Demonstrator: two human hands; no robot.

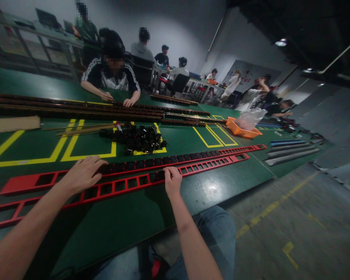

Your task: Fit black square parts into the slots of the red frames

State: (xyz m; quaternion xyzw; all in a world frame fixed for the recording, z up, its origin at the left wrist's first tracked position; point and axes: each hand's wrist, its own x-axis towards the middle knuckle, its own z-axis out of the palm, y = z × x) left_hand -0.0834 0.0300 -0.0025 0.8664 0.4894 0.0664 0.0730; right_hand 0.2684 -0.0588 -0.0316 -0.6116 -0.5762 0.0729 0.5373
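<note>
two red strips, two hands on them

two long red metal strips lie side by side along the green tabletop [128,217], each punched with a row of rectangular openings. the far strip [192,156] already carries black socket modules in much of its middle length; the near strip [111,188] is mostly bare, with a few black modules seated near the right hand.

the left hand [82,174] lies palm down across the far strip, fingers spread and flat, holding nothing. the right hand [172,181] rests on the near strip with fingers curled together, tips pressing at its edge where the seated modules end; whether it pinches a module i cannot tell.

a heap of loose black modules [135,139] sits beyond the strips, near the yellow floor-style markings [72,147]. further off are long dark rails [76,109], an orange tray [242,130] and a person in a striped jacket [112,76] with both hands on the rails.

to seat modules well, it seems wise to pin the strip flat with one hand, square each module to its opening, and press evenly so it does not cock.
</note>
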